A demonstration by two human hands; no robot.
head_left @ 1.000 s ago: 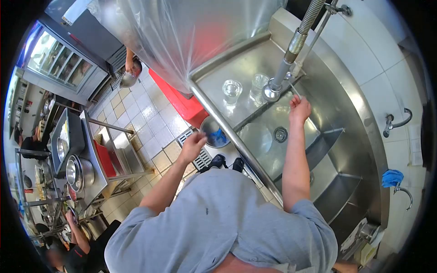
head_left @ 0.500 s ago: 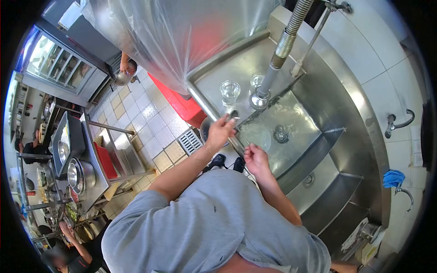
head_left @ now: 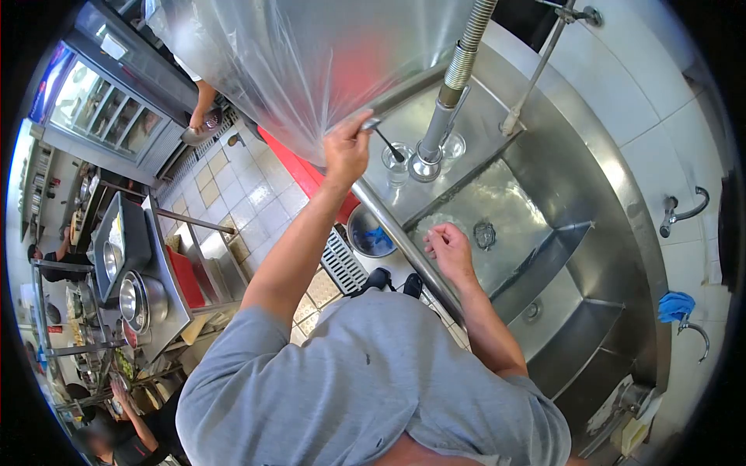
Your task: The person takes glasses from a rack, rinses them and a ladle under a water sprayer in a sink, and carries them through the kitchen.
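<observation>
My left hand [head_left: 347, 149] is raised over the sink's front rim, its fingers closed on a spoon [head_left: 384, 137]. The dark far end of the spoon reaches into a clear glass [head_left: 397, 172] on the metal ledge. A second clear glass [head_left: 453, 146] stands to the right, partly behind the spray nozzle [head_left: 425, 166]. My right hand [head_left: 452, 252] hovers near the front edge of the steel sink [head_left: 521, 233], fingers curled in and palm hidden; I cannot tell whether anything is in it. Water lies around the drain [head_left: 484, 235].
Clear plastic sheeting [head_left: 287, 70] hangs beside the ledge above a red bin [head_left: 291, 159]. A metal bowl with blue cloth [head_left: 376, 237] sits below the rim. Steel bowls [head_left: 142, 303] stand on a left-hand counter. Other people's hands [head_left: 203, 116] work at the left.
My left hand has moved up and away from me with the spoon, whose end now overlaps the near glass. My right hand has shifted slightly right and up.
</observation>
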